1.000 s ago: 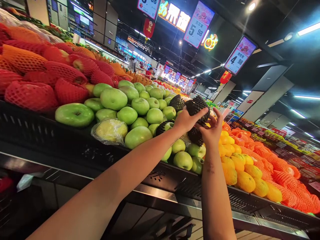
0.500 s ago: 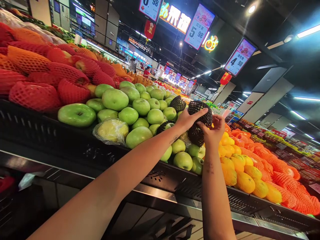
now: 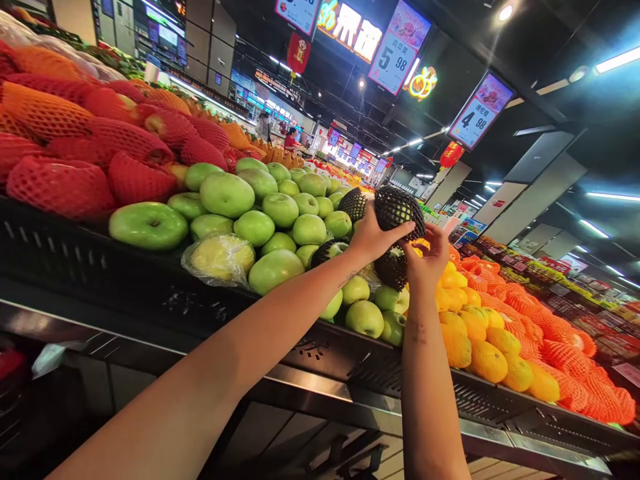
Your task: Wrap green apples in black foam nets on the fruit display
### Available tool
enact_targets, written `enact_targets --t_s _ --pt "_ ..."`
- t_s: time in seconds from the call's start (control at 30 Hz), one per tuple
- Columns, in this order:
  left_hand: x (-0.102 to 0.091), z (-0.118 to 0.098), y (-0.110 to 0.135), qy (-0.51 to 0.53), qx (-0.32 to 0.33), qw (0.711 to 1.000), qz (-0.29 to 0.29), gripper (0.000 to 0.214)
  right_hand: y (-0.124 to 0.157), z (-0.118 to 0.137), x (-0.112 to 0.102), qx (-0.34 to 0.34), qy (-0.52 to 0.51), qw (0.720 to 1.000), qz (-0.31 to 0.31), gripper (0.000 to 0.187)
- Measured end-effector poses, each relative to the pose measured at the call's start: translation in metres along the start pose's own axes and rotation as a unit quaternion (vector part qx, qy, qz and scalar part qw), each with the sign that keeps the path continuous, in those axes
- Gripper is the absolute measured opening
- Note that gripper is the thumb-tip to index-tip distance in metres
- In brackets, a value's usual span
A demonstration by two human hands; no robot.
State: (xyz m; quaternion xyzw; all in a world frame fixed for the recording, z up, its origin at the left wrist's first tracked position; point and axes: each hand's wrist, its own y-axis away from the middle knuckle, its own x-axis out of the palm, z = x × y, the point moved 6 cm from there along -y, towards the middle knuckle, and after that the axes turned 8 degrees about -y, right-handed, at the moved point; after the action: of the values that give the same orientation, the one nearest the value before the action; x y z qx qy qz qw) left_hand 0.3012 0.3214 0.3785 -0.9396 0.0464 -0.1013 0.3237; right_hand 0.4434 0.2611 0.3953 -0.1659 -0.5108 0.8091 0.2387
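Observation:
A green apple in a black foam net (image 3: 399, 205) is held up over the heap of green apples (image 3: 280, 210). My left hand (image 3: 373, 239) is closed on it from the left, thumb across its lower front and the other fingers partly hidden behind it. On the right, my right hand (image 3: 429, 255) has its thumb and fingers bent in a pinch at the lower right edge of the same net. Just below my hands, a second black-netted apple (image 3: 391, 268) sits on the heap. Another black-netted apple (image 3: 353, 203) lies behind my left hand.
A plastic-wrapped yellowish fruit (image 3: 220, 259) lies at the front of the black display crate (image 3: 150, 280). Red-netted fruit (image 3: 60, 187) fills the left side. Oranges (image 3: 487, 360) and orange-netted fruit (image 3: 565, 360) are on the right. Price signs (image 3: 400, 47) hang overhead.
The view has shifted slightly. My left thumb now lies lower on the netted apple, showing more of its front. My right fingers have moved a little at its lower edge.

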Motion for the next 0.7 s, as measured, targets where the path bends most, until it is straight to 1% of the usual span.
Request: enact_targets --t_s 0.07,0.13,0.2,0.23,0.3,0.33,0.4,0.47,0.53,0.6,0.63,0.7 --pt "-0.006 -0.012 0.005 -0.075 0.080 0.993 -0.046 0.074 0.000 -0.003 0.000 0.008 0.023 1.000 0.001 0.036" --pt "-0.010 -0.023 0.010 -0.137 0.142 0.978 -0.074 0.079 0.000 -0.006 -0.002 0.026 0.046 0.999 -0.015 0.033" --pt "-0.012 -0.030 0.013 -0.186 0.176 0.964 -0.078 0.077 0.001 -0.012 -0.007 0.052 0.054 0.996 -0.048 0.034" --pt "-0.012 -0.031 0.013 -0.211 0.179 0.958 -0.077 0.074 0.001 -0.015 -0.010 0.065 0.052 0.994 -0.068 0.034" --pt "-0.013 -0.030 0.013 -0.273 0.157 0.946 -0.079 0.072 0.001 -0.020 -0.015 0.079 0.045 0.991 -0.102 0.032" --pt "-0.014 -0.027 0.013 -0.308 0.130 0.939 -0.083 0.072 0.001 -0.022 -0.018 0.080 0.044 0.989 -0.115 0.031" --pt "-0.014 -0.018 0.011 -0.375 0.054 0.922 -0.076 0.074 0.001 -0.026 -0.021 0.083 0.057 0.987 -0.128 0.029" --pt "-0.010 -0.007 0.010 -0.439 -0.013 0.898 -0.023 0.072 0.002 -0.031 -0.021 0.097 0.079 0.984 -0.125 0.029" --pt "-0.004 0.004 0.009 -0.504 -0.065 0.860 0.051 0.070 0.003 -0.036 -0.019 0.122 0.092 0.982 -0.107 0.032" --pt "0.000 0.010 0.009 -0.550 -0.100 0.823 0.104 0.069 0.004 -0.041 -0.017 0.151 0.097 0.980 -0.088 0.036" --pt "0.000 0.012 0.009 -0.563 -0.108 0.811 0.114 0.068 0.004 -0.043 -0.015 0.163 0.099 0.978 -0.081 0.038" --pt "0.001 0.010 0.009 -0.578 -0.106 0.801 0.112 0.070 0.005 -0.044 -0.014 0.181 0.099 0.975 -0.076 0.041"
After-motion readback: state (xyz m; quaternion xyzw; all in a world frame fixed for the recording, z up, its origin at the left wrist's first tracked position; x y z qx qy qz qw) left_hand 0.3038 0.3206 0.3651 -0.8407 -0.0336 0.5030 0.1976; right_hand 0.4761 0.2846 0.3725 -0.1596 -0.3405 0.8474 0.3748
